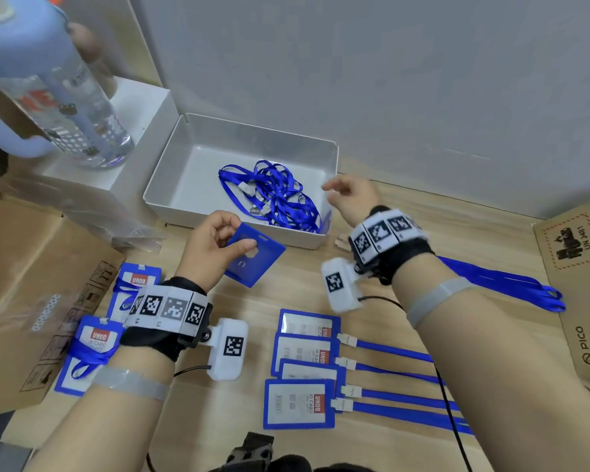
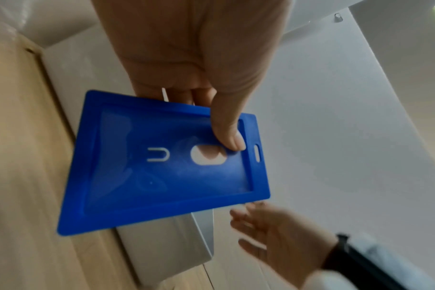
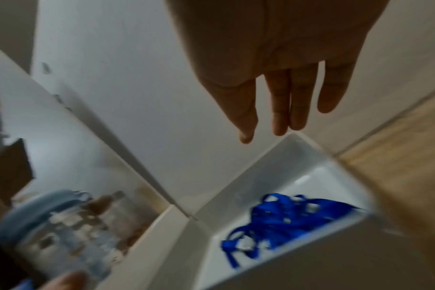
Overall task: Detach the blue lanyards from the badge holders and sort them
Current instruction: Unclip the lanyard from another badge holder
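My left hand (image 1: 218, 238) pinches a blue badge holder (image 1: 252, 255) by its top edge, back side up, with no lanyard on it; the left wrist view shows the same holder (image 2: 162, 166) under my thumb. My right hand (image 1: 349, 195) hovers open, fingers straight, over the right end of the grey tray (image 1: 181, 155); in the right wrist view the fingers (image 3: 281, 102) hang above the tray's corner. A tangle of detached blue lanyards (image 1: 273, 195) lies in the tray (image 3: 311, 176), seen also as a blue lanyard heap (image 3: 286, 219).
Several badge holders with lanyards attached (image 1: 304, 369) lie in a stack at the front right. Two more holders (image 1: 92, 352) sit by my left wrist. A loose lanyard (image 1: 511, 284) trails right. Cardboard boxes (image 1: 31, 284) flank the table; a clear bottle (image 1: 72, 107) stands at the far left.
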Demonstrator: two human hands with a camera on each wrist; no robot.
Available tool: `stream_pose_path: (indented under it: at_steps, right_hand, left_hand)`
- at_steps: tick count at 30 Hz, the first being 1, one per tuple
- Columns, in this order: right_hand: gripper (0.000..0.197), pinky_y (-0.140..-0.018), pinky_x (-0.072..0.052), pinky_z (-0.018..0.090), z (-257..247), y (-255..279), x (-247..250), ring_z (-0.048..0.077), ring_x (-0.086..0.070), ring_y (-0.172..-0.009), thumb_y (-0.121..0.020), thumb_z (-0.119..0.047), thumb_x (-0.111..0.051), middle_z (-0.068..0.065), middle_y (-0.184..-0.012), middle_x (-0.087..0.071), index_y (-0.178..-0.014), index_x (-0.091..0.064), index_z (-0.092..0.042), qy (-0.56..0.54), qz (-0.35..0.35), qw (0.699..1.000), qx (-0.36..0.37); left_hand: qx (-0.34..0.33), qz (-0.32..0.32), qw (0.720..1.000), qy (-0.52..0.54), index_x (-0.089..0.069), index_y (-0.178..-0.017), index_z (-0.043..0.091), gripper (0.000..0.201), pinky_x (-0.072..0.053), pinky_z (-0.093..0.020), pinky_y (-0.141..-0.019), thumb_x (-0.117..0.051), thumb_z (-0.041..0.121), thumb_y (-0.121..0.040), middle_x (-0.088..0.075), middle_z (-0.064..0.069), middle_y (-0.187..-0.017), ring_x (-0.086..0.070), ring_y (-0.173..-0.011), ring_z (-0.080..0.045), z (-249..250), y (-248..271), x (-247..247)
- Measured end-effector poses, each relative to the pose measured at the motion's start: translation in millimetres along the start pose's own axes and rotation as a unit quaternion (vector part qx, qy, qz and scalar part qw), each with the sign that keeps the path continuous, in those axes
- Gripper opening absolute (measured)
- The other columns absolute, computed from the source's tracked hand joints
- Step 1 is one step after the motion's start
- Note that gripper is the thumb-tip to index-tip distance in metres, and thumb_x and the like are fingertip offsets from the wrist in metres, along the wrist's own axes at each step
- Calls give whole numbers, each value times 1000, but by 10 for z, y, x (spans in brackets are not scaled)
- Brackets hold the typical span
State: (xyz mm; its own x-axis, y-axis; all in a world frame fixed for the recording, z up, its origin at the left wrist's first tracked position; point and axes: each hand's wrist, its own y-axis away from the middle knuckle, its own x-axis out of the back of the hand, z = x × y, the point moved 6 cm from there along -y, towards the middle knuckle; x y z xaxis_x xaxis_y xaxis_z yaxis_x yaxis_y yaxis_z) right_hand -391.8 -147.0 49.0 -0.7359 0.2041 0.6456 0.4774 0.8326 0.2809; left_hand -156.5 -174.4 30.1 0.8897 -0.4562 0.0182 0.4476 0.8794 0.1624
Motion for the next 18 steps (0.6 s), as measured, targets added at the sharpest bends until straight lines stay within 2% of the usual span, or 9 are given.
stream_pose_path:
  at_steps: [2, 4, 6, 9, 11, 12, 14, 16, 18]
  right_hand:
    - [25, -92, -40, 24, 406, 71, 91, 15, -57, -107, -87, -7, -52, 0, -116, -65, -104, -66, -19, -11, 36, 998, -56]
    - [27, -88, -40, 22, 779, 145, 128, 16, -57, -103, -86, -3, -51, 2, -113, -65, -104, -66, -17, -13, 43, 993, -109]
    - [27, -81, -39, 22, 1075, 207, 108, 19, -58, -100, -85, -1, -50, 3, -103, -65, -101, -66, -17, 0, 38, 988, -147]
    - [29, -77, -44, 25, 1360, 252, 24, 22, -59, -90, -83, -1, -46, -1, -91, -61, -91, -63, -24, 16, 38, 983, -179]
    - [32, -75, -44, 26, 1443, 244, -21, 21, -55, -82, -83, -2, -45, -2, -85, -57, -93, -63, -26, 21, 44, 982, -180]
    - [35, -73, -41, 25, 1450, 221, -43, 20, -53, -81, -82, -2, -47, -2, -87, -53, -102, -63, -26, 28, 39, 984, -169]
    - [43, -78, -40, 25, 1422, 169, -106, 21, -51, -86, -82, -6, -51, 2, -103, -46, -118, -58, -29, 64, 11, 988, -139]
    - [44, -85, -44, 31, 1396, 123, -170, 28, -53, -91, -84, -10, -51, 6, -117, -41, -121, -54, -33, 106, -13, 987, -122]
    - [39, -80, -45, 34, 1378, 104, -210, 31, -54, -86, -85, -11, -50, 7, -118, -40, -117, -53, -32, 141, -19, 983, -115]
  left_hand:
    - [10, 5, 1000, 1, -48, -79, 17, 30, -49, -16, -60, -61, -11, -77, -69, 10, -61, -61, -56, -1, -63, -10, -21]
    - [16, 6, 1000, 2, -51, -80, 16, 26, -50, -19, -63, -61, -8, -78, -70, 8, -62, -63, -58, -4, -117, -23, -58]
    - [16, 2, 1000, 4, -52, -80, 14, 22, -51, -19, -63, -60, -7, -80, -69, 6, -61, -63, -58, -5, -141, -36, -121]
    - [17, -7, 1000, 5, -54, -81, 13, 20, -53, -18, -64, -58, -7, -81, -69, 5, -60, -63, -58, -5, -151, -64, -239]
    - [18, -5, 1000, 2, -54, -81, 14, 20, -53, -18, -65, -58, -6, -81, -69, 6, -60, -63, -59, -5, -158, -86, -302]
    - [19, -3, 1000, 1, -54, -81, 14, 21, -53, -18, -66, -58, -6, -81, -69, 6, -61, -63, -60, -5, -163, -98, -325]
    - [21, 2, 1000, -4, -54, -81, 15, 21, -52, -20, -68, -59, -5, -81, -69, 8, -62, -63, -62, -5, -173, -118, -367]
    - [23, 3, 1000, -9, -54, -81, 15, 20, -51, -22, -71, -60, -4, -81, -69, 9, -63, -63, -63, -5, -187, -127, -403]
    - [29, 6, 1000, -9, -55, -82, 16, 21, -51, -23, -71, -60, -4, -81, -69, 9, -63, -63, -63, -5, -213, -124, -425]
